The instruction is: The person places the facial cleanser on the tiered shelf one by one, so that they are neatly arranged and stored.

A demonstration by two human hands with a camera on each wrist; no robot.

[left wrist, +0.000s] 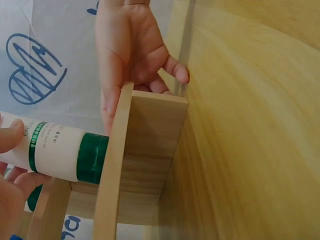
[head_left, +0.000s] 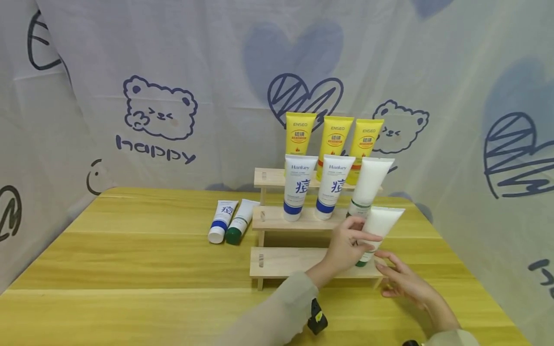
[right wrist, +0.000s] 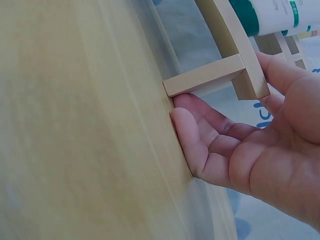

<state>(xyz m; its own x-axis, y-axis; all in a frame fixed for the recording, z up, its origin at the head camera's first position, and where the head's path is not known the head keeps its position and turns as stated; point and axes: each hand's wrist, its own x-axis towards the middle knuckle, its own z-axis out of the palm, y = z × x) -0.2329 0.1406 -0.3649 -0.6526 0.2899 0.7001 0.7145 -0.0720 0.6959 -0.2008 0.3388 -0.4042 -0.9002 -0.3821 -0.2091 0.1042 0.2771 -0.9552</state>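
My left hand pinches a white squeeze tube with a green cap. The tube's cap end is at the right part of the bottom step of a three-step wooden rack. Beside the rack's right end is my right hand, its fingers loosely bent and holding nothing; in the right wrist view they lie close around the rack's leg. On the middle step stand two white-and-blue tubes and another white green-capped tube, its lower part hidden.
Three yellow tubes stand on the top step. Left of the rack, a white-and-blue tube and a green-capped tube lie on the wooden table. A printed curtain hangs behind.
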